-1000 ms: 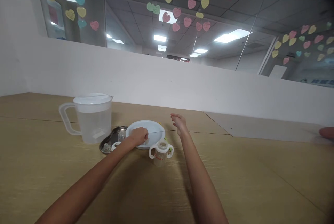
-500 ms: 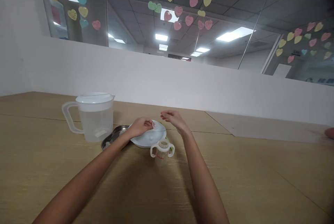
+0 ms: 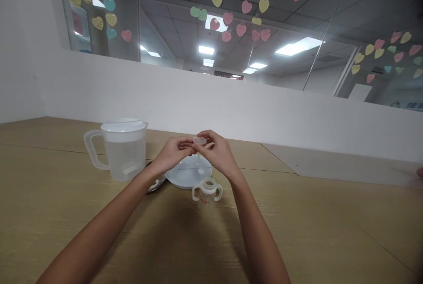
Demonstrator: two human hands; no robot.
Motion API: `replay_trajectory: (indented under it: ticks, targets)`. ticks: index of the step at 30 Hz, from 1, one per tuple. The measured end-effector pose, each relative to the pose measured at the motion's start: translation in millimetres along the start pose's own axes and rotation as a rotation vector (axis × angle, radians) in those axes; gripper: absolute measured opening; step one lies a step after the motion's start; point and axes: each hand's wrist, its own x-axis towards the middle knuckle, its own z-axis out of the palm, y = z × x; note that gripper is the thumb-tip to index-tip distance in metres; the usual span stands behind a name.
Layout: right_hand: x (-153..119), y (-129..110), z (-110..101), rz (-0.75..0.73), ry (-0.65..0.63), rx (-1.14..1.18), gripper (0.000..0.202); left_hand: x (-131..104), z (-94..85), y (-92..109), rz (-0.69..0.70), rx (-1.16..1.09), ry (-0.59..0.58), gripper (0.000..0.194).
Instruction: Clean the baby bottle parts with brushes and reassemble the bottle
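Above a white bowl (image 3: 176, 180), both my hands meet at a small clear round bottle part (image 3: 199, 141). My right hand (image 3: 216, 151) pinches its rim between thumb and fingers. The curled fingertips of my left hand (image 3: 173, 154) touch it from the other side. A thin pale tube seems to hang below the part, with a whitish knob near the bowl. Just in front stands a clear two-handled baby bottle (image 3: 206, 198), upright and uncapped. Part of the bowl is hidden behind my hands.
On the left stands a translucent lidded pitcher (image 3: 127, 154). A metal tray (image 3: 157, 184) with small pale pieces lies partly under my left forearm. Behind the table runs a white wall (image 3: 211, 99) below a window. Part of another person's hand (image 3: 419, 172) shows at the far right edge.
My right hand has moved left and taken hold of the clear bottle part. My left hand has lifted it a little from the bowl.
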Motion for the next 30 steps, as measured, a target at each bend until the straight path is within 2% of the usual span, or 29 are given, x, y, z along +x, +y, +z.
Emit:
replay_trajectory:
  ticks: [4, 10, 13, 17, 20, 22, 26, 30]
  targets:
    - [-5, -11, -16, 0.028, 0.001, 0.006, 0.029, -12, -8.8, 24, -0.001, 0.148, -0.113, 0.045]
    - [-11, -8, -37, 0.074, -0.156, -0.133, 0.038, -24, -48.9, 39, -0.016, 0.369, 0.013, 0.046]
    - [-13, -5, -40, 0.069, -0.214, -0.171, 0.038, -31, -67.4, 43, -0.037, 0.464, 0.027, 0.047]
    - [-13, -2, -42, 0.08, -0.251, -0.214, 0.037, -37, -83.1, 44, -0.045, 0.552, 0.043, 0.048]
    - [-14, -1, -44, 0.098, -0.226, -0.225, 0.036, -36, -91.9, 38, -0.077, 0.649, 0.031, 0.047]
    - [-14, -1, -46, 0.11, -0.196, -0.222, 0.035, -34, -97.7, 28, -0.151, 0.734, -0.033, 0.049]
    - [-13, -1, -49, 0.146, -0.165, -0.226, 0.036, -25, -107.6, 0, -0.369, 0.847, -0.213, 0.059]
    - [-12, 3, -51, 0.173, -0.15, -0.243, 0.035, -14, -113.0, -34, -0.495, 0.91, -0.264, 0.062]
